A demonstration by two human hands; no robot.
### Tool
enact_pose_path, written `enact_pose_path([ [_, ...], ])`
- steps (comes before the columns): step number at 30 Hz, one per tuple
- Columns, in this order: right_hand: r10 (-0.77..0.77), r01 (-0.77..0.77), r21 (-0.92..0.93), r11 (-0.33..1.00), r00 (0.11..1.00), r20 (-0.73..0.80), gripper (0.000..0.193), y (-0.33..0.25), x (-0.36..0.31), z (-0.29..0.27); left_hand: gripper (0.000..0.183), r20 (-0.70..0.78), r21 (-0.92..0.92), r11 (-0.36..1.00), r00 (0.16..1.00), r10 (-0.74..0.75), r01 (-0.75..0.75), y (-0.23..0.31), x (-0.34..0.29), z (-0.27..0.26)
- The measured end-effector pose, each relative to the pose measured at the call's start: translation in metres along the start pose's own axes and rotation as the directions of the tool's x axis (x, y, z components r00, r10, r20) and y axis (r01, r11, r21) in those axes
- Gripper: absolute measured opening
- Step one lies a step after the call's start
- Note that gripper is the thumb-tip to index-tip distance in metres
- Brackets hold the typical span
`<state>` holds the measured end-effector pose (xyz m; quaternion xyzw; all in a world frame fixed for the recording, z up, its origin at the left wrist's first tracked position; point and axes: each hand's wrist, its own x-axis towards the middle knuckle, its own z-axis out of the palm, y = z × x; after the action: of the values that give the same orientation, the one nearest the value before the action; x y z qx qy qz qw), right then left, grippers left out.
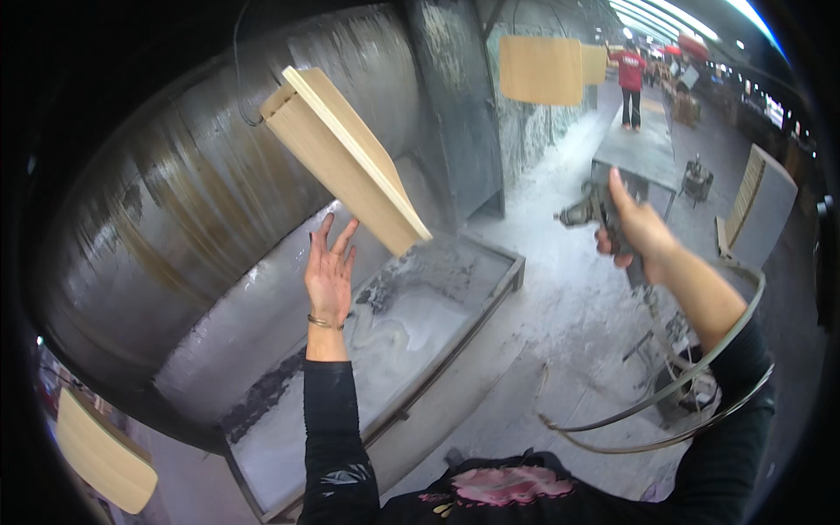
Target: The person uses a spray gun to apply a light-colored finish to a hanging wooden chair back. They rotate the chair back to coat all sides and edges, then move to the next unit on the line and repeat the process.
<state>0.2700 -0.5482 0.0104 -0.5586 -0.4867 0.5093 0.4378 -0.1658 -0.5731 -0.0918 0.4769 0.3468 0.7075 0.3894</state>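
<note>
A pale wooden panel piece (346,162) with layered plywood edges hangs tilted from a wire hook in front of me. My left hand (331,276) is raised just below it, palm up and fingers spread; whether a fingertip touches the wood I cannot tell. In my right hand (643,232), off to the right of the panel, is a spray gun (599,210). My fingers wrap around its grip, and its nozzle points left. A hose (652,401) loops beneath my right forearm.
A wet metal spray-booth wall (210,192) curves behind the panel, above a trough (516,262) of cloudy liquid. More wooden panels hang at the back (541,70) and lower left (105,451). Another panel (761,206) stands at right. A person in red (630,74) stands far off.
</note>
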Motion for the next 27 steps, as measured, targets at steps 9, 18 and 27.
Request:
enact_pose_path([
  [9, -0.498, 0.393, 0.556, 0.732, 0.866, 0.045, 0.068, -0.025, -0.009, -0.021, 0.075, 0.009, 0.118, 0.993, 1.0, -0.021, 0.02, -0.028, 0.024, 0.036],
  [18, 0.002, 0.007, 0.117, 0.993, 0.997, -0.074, 0.071, 0.082, 0.038, -0.057, 0.072, 0.087, 0.167, 0.986, 0.995, -0.037, 0.022, -0.066, 0.083, 0.078],
  [27, -0.528, 0.432, 0.581, 0.69, 0.849, -0.004, 0.077, -0.015, 0.108, -0.03, 0.074, 0.12, 0.142, 0.99, 0.993, 0.001, -0.018, -0.139, 0.175, 0.113],
])
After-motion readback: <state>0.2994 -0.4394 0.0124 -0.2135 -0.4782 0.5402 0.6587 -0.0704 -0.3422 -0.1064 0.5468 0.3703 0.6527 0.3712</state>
